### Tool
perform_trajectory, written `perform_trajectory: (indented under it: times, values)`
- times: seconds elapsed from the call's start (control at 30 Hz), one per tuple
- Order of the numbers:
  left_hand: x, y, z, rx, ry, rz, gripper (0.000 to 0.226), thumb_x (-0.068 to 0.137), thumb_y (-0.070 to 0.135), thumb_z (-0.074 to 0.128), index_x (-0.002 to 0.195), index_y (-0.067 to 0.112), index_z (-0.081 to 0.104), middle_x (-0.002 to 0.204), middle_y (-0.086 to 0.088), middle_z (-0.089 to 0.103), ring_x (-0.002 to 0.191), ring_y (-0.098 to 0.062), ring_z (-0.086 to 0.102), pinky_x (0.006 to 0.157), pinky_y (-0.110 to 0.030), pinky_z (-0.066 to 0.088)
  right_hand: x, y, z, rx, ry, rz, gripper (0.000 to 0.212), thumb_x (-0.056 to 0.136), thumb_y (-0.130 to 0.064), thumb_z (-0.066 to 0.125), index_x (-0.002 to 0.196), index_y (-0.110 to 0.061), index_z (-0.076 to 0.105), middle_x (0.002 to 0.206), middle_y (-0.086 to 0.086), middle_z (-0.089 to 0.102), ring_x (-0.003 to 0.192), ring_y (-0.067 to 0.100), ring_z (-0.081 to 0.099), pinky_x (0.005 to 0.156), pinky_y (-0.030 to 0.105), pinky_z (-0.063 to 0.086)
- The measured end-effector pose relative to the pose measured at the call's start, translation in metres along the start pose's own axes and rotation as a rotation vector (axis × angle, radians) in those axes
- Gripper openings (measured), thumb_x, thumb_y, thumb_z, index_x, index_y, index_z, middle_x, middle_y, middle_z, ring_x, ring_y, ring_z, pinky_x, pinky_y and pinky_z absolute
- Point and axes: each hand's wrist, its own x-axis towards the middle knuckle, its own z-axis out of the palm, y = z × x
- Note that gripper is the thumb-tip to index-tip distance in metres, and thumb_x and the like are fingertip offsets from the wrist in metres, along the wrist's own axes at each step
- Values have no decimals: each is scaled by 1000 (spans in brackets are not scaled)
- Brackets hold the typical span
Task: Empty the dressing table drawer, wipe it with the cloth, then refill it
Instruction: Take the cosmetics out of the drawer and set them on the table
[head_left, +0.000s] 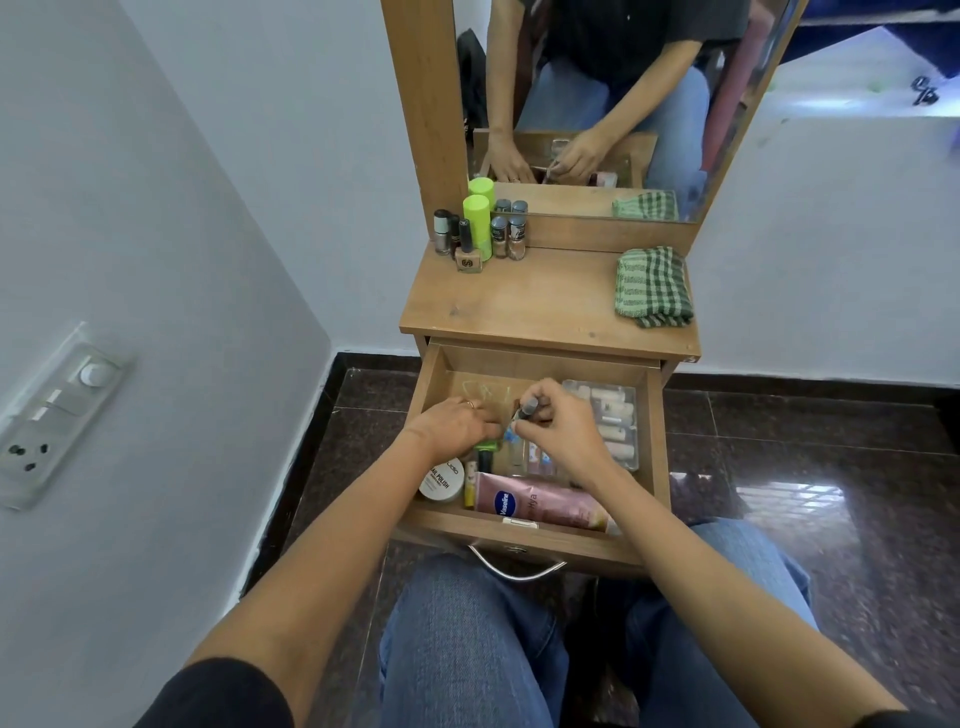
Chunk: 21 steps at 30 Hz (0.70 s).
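the drawer is pulled open below the table and is partly filled. both hands are held inside it. a small dark-capped bottle is pinched in the grip of the right hand. the left hand is curled over a green-capped item; its grip cannot be told. the checked cloth lies folded at the table's right edge, and bottles are grouped at the back left.

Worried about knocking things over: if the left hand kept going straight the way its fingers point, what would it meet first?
Probably the right hand, which holds a small bottle just beyond the left hand fingertips inside the drawer; depth is unclear.
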Motion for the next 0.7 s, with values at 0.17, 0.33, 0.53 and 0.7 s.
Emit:
perform_trajectory:
  times: [0.17,0.33,0.53,0.7]
  values:
    - [8,-3,-7,5,-40,3,60,88,18,62,140,21,35,131,-8,57,131,-27,41,104,-38,32,9,-12,-16,103,128,-81,24,76,-5,72,92,-17,58,84,-1,65,73,4,61,68,17,51]
    - [8,-8,-10,-29,-52,-34,40,91,20,58,130,19,50,130,-6,57,130,-24,42,105,-36,30,25,-21,-28,179,200,-81,24,78,-10,73,96,-19,60,87,-5,66,76,-1,62,72,15,51]
    - [-18,-24,-19,-493,237,-147,27,90,20,63,117,20,63,122,1,63,118,-19,51,99,-30,35,39,-30,-41,231,255,-104,26,78,-10,73,91,-27,58,87,-5,65,78,6,59,74,18,51]
    - [-31,-33,-30,-1016,752,-380,26,85,21,71,110,20,67,103,6,68,93,-9,61,81,-26,47,59,-42,-49,186,333,-154,23,78,-12,72,96,-19,59,83,-9,62,73,-4,57,68,10,48]
